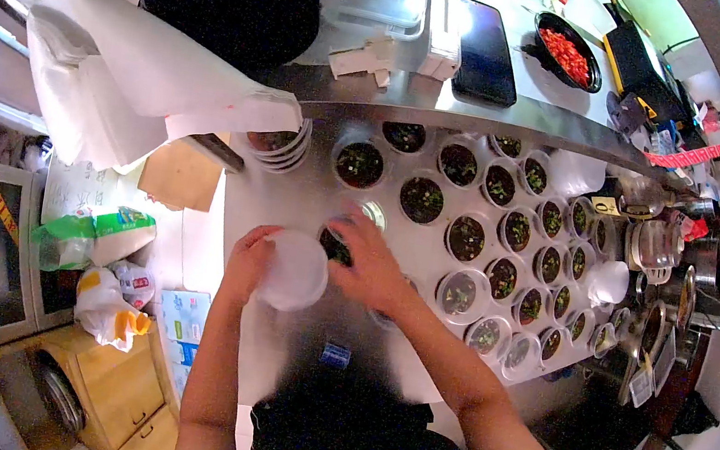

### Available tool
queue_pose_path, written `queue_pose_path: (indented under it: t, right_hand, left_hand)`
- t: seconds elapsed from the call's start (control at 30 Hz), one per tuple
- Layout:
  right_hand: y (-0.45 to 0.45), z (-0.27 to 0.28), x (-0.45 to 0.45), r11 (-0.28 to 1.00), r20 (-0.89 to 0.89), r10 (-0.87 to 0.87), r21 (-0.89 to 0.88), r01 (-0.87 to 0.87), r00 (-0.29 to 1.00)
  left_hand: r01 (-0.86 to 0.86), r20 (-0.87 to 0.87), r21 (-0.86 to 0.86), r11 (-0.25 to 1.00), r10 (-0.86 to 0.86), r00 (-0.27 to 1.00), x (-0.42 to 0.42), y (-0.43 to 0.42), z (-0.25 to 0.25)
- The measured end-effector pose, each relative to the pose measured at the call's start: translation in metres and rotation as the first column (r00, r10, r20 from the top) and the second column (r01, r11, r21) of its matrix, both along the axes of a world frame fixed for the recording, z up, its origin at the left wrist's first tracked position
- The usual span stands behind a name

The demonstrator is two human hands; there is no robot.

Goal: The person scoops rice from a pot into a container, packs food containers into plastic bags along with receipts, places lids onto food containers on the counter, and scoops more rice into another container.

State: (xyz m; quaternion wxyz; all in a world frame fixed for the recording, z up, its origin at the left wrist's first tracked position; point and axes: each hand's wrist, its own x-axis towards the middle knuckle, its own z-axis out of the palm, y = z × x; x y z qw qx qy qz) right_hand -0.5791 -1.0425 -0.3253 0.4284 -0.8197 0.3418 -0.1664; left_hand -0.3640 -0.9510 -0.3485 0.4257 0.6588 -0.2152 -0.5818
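Note:
My left hand [253, 257] grips the edge of a round, whitish translucent lid or shallow container [294, 273], held above the counter's front part. Beside it, my right hand [365, 254] is blurred, its fingers bent over a small round cup of dark soil [334, 245]; whether it grips the cup is unclear. Another clear rim [373, 215] shows just behind the right hand. Many clear round cups with dark soil and small green seedlings [422, 200] stand in rows to the right on the steel counter [288, 205].
Stacked cups [278, 148] stand at the back left. A raised shelf [524, 124] holds a black tablet [486, 53], a clear box [373, 3] and a black bowl of red pieces [567, 56]. White sheeting [142, 62] hangs at left. Glass jars [655, 244] are at right.

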Motion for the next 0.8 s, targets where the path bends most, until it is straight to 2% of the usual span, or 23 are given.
queue_pose_path:
  t: [0.07, 0.1, 0.2, 0.37, 0.47, 0.57, 0.67, 0.7, 0.8]
  right_hand:
    - [0.012, 0.030, 0.014, 0.989, -0.058, 0.122, -0.077, -0.127, 0.991]
    - [0.016, 0.037, 0.019, 0.974, -0.091, 0.184, -0.113, -0.194, 0.979]
    - [0.013, 0.041, 0.019, 0.979, -0.112, 0.093, -0.170, -0.112, 0.989]
    - [0.017, 0.027, 0.018, 0.985, -0.068, 0.109, -0.123, -0.117, 0.992]
    - [0.018, 0.023, 0.020, 0.988, -0.037, 0.121, -0.091, -0.124, 0.992]
    - [0.016, 0.023, 0.022, 0.990, 0.023, 0.140, 0.012, -0.140, 0.990]
    - [0.011, 0.017, 0.024, 0.979, 0.156, 0.127, 0.139, -0.150, 0.979]
    - [0.010, 0.015, 0.025, 0.971, 0.208, 0.115, 0.181, -0.154, 0.971]
    - [0.010, 0.019, 0.027, 0.972, 0.114, 0.135, 0.177, -0.154, 0.984]
  left_hand:
    - [-0.109, 0.032, -0.059, 0.992, 0.111, 0.993, -0.017, -0.013, 0.024]
    - [-0.093, 0.078, -0.089, 0.992, 0.100, 0.992, -0.022, -0.018, 0.029]
    - [-0.064, 0.180, -0.148, 0.987, 0.091, 0.980, -0.033, -0.026, 0.038]
    - [-0.047, 0.228, -0.219, 0.975, 0.098, 0.969, -0.034, -0.024, 0.038]
    - [-0.030, 0.223, -0.204, 0.979, 0.077, 0.972, -0.029, -0.023, 0.033]
    - [-0.167, -0.013, -0.206, 0.964, 0.168, 0.986, -0.026, -0.019, 0.033]
    - [-0.297, 0.002, -0.116, 0.948, 0.299, 0.954, -0.032, -0.018, 0.046]
    - [-0.281, 0.020, -0.126, 0.951, 0.286, 0.958, -0.032, -0.017, 0.045]
    - [-0.207, 0.098, -0.158, 0.965, 0.224, 0.970, -0.032, -0.014, 0.044]
